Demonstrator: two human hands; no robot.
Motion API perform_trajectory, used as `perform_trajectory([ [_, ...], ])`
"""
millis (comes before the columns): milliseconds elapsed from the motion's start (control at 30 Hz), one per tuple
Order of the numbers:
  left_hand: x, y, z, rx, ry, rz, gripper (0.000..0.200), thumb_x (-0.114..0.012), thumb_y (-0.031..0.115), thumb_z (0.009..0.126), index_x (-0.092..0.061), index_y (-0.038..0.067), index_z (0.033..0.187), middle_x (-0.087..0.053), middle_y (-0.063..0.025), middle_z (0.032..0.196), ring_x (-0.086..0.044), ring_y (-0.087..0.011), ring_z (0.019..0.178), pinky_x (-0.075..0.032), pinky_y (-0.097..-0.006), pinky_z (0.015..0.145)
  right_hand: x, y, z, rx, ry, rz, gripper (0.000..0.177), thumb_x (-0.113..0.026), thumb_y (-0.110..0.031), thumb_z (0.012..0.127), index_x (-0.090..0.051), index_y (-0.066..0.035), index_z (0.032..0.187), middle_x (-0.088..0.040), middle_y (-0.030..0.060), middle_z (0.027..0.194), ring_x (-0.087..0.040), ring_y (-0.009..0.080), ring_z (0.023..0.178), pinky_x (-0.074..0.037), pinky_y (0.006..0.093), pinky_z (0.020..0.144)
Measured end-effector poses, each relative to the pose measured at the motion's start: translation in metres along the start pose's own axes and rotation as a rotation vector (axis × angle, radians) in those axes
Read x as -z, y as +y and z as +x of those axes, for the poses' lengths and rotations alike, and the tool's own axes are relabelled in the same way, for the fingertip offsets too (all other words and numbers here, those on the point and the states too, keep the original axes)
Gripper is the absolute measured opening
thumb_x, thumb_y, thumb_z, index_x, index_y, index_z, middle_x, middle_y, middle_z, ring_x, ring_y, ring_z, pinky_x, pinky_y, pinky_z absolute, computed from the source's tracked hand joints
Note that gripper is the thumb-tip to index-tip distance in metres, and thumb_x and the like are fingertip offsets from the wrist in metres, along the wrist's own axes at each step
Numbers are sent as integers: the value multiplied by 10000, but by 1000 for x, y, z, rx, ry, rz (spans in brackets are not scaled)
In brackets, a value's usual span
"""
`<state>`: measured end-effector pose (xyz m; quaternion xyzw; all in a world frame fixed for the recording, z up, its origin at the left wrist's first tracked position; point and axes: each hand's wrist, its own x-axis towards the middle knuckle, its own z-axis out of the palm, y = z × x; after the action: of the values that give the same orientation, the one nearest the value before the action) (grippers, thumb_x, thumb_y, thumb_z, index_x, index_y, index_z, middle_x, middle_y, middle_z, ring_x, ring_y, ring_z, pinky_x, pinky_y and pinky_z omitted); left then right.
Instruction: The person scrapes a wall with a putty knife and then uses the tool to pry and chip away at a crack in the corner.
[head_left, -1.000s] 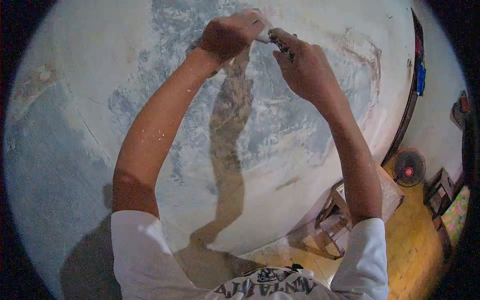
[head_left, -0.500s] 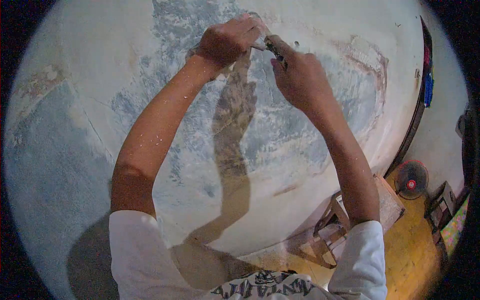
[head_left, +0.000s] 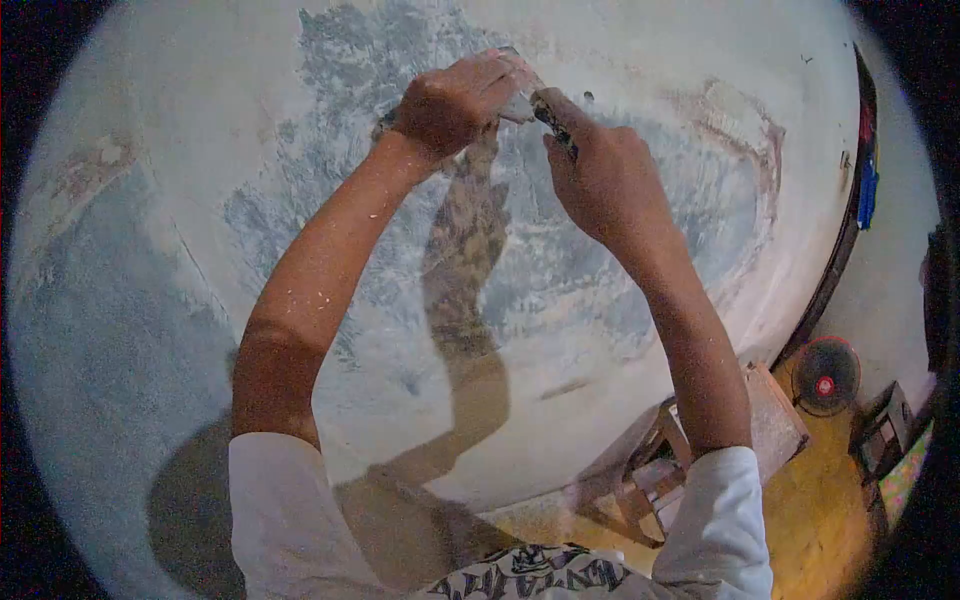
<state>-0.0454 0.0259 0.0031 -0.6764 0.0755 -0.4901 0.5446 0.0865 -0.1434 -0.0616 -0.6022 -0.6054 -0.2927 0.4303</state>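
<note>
In the head view, my right hand (head_left: pixel 608 180) is wrapped round the dark handle of a putty knife (head_left: pixel 519 108), high up in front of the wall. My left hand (head_left: pixel 455 105) is closed at the knife's blade end, with its fingers over the pale metal. A small dark edge shows behind my left wrist, and I cannot make out what it belongs to. Behind both hands is a curved-looking wall (head_left: pixel 590 290) with patchy grey and white coating. White specks dot my left forearm.
Below right, a wooden stool (head_left: pixel 650 480) stands on the yellow floor (head_left: pixel 820 500) by the wall. Past it are a round dark fan (head_left: pixel 825 375) with a red centre and a dark wooden piece (head_left: pixel 885 430). A blue item (head_left: pixel 867 195) hangs at the right edge.
Both hands and the putty knife sit slightly lower in view. The fan and blue item have also shifted a little down and right, so the camera has tilted slightly.
</note>
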Motion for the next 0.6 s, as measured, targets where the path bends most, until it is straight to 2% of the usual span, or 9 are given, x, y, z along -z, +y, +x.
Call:
perform_trajectory([
  [167, -3, 1, 2, 19, -54, -7, 326, -682, 130, 748, -673, 154, 1074, -680, -30, 1131, -676, -215, 1047, -595, -317, 756, 0, 8, 3, 16, -13, 35, 421, -586, -162, 902, -544, -145, 1320, -650, 252, 771, -635, 459, 749, -516, 530, 673],
  [267, 1, 3, 1, 3, -76, -7, 326, -682, 130, 746, -672, 153, 1071, -679, -29, 1130, -674, -217, 1054, -596, -316, 752, -11, 16, -4, 86, 54, 22, 332, -544, -176, 908, -556, -149, 1239, -648, 237, 697, -649, 444, 659, -528, 558, 609],
  [367, -2, 1, 3, 1, -52, 13, 311, -677, 140, 752, -671, 150, 1063, -679, -31, 1130, -673, -216, 1057, -596, -312, 745, -13, 22, 3, 102, 114, 73, 335, -542, -177, 908, -547, -152, 1243, -642, 234, 684, -646, 445, 650, -523, 563, 603],
  [467, -4, 6, 1, -2, -58, 24, 286, -670, 153, 764, -670, 151, 1050, -680, -32, 1125, -673, -213, 1060, -596, -305, 732, -11, 16, -2, 15, 8, 73, 432, -577, -167, 914, -532, -165, 1343, -641, 240, 727, -626, 458, 703, -495, 550, 657],
  [533, -5, 3, 1, 0, -53, 48, 270, -664, 161, 773, -669, 152, 1042, -684, -28, 1114, -674, -211, 1060, -595, -300, 719, -11, 16, -4, 20, 1, 76, 440, -575, -165, 913, -527, -164, 1351, -635, 243, 713, -626, 456, 698, -492, 550, 654],
  [600, 1, 3, 4, -2, -128, 39, 352, -680, 239, 772, -663, 157, 1113, -679, -53, 1153, -668, -246, 1077, -596, -350, 772, -12, 17, 1, 56, 26, 77, 423, -565, -171, 913, -517, -159, 1333, -638, 234, 698, -632, 448, 678, -497, 554, 630],
])
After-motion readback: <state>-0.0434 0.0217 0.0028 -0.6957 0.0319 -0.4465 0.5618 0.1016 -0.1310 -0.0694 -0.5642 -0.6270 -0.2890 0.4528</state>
